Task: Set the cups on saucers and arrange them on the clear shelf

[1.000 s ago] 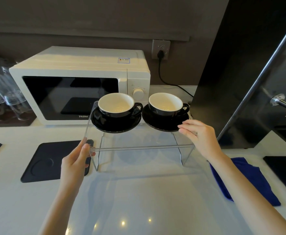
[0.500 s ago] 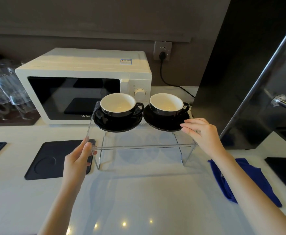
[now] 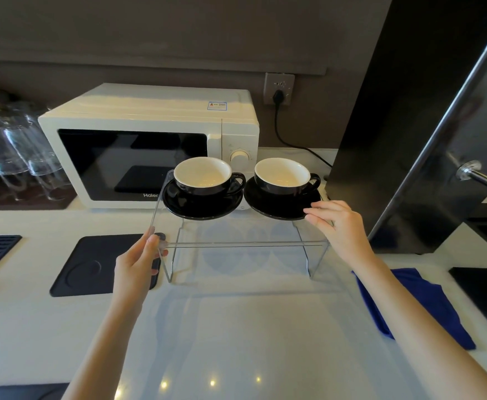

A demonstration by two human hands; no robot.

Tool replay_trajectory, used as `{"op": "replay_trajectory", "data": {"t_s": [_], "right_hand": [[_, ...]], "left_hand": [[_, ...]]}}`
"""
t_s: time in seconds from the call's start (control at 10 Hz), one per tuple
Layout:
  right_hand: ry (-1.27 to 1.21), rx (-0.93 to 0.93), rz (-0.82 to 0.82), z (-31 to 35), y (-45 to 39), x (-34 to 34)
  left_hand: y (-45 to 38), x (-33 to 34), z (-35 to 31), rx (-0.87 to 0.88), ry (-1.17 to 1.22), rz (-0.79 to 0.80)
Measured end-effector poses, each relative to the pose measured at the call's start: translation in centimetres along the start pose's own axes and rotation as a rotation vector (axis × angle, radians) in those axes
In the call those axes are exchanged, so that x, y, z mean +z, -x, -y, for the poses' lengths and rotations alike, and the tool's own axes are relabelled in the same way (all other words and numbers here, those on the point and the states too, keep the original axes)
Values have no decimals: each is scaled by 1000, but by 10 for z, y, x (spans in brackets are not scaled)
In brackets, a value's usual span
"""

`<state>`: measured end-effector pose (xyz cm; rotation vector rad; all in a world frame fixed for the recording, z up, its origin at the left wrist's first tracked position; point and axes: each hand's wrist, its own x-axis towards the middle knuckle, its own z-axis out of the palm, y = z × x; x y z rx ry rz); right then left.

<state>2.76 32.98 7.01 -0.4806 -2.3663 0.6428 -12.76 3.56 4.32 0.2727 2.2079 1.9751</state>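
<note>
A person is steadying a clear acrylic shelf (image 3: 236,243) on a white counter (image 3: 236,327), the left hand (image 3: 138,264) pinching its front corner at 9 o'clock, the right hand (image 3: 342,226) resting open-fingered on its edge at 3 o'clock. Two black, white-lined cups (image 3: 203,176) (image 3: 284,176) are sitting on black saucers (image 3: 202,202) (image 3: 280,202) at 12 o'clock. Apparently the last adjustment; next calls for gentle release.
</note>
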Motion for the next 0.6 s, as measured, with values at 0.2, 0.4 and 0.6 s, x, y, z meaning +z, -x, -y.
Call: {"op": "replay_trajectory", "data": {"t_s": [0.2,0.4,0.6], "right_hand": [[-11,20,-5,3,2,1],[28,34,9,4,2,-1],[7,90,81,28,2,-15]], "left_hand": [[-1,0,2,-5,-2,2],[-2,-1,3,3,-14,4],[-3,-6,1,-2,-114,26]]}}
